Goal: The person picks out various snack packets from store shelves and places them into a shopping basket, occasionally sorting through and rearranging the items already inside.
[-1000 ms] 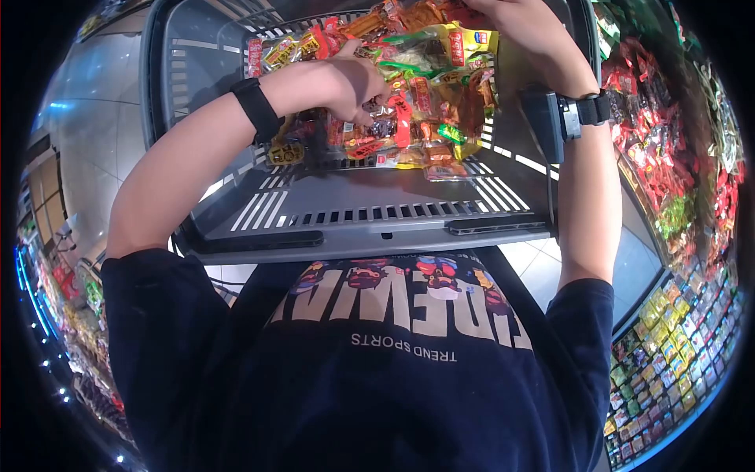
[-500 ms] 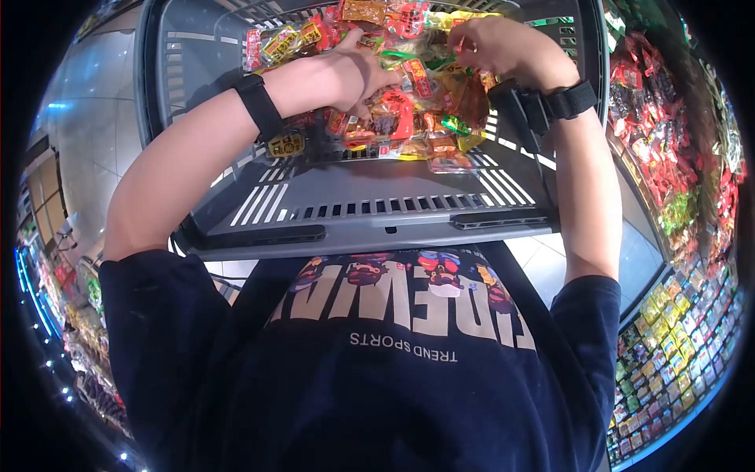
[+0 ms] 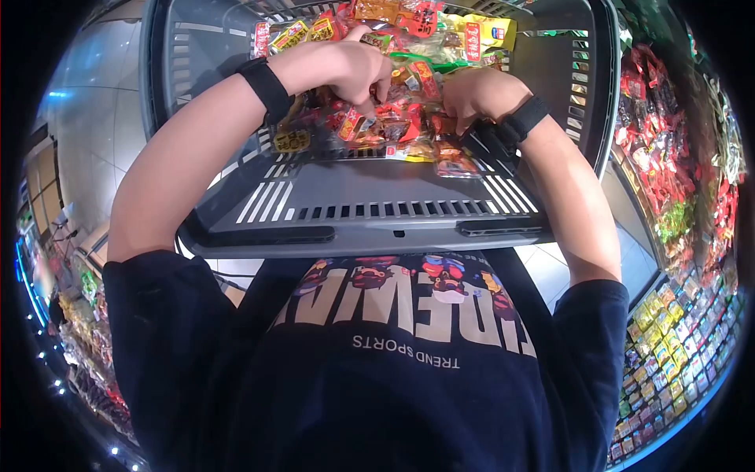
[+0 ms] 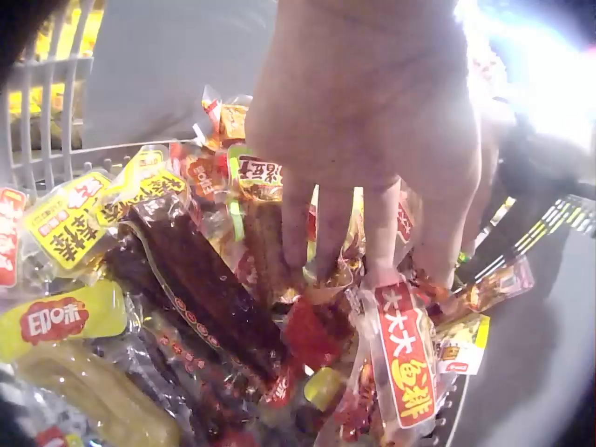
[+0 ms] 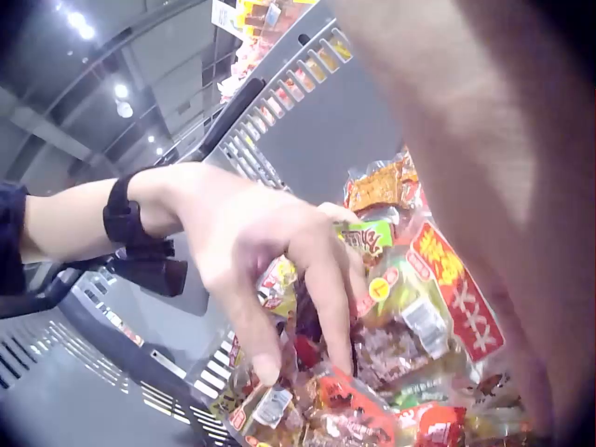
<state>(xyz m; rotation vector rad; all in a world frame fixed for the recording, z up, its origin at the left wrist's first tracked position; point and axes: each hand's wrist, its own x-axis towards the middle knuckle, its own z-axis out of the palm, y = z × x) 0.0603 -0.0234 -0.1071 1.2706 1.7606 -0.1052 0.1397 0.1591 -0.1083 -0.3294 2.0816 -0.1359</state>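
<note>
My left hand (image 3: 354, 69) reaches down into a pile of plastic snack packets, its fingers pointing down and its fingertips among the wrappers. In the left wrist view those fingers lie against a clear packet with a red label (image 4: 407, 358); to their left is a long dark-brown vacuum pack (image 4: 209, 275). My right hand (image 3: 484, 96) is at the right side of the same pile, fingers bent downward over the packets. Its fingertips are hidden, so I cannot tell whether it grips one. A yellow packet (image 3: 497, 33) lies beyond it.
The pile sits in a grey shopping basket (image 3: 370, 245) with slotted walls and black handles. Bare basket floor (image 3: 338, 185) shows on the side near my body. Racks of red-wrapped snacks (image 3: 653, 141) and small yellow packs (image 3: 668, 338) stand to the right.
My right hand has come from the far right of the basket down toward me to the pile's right side. My left hand stays over the pile, its fingers now pointing down more.
</note>
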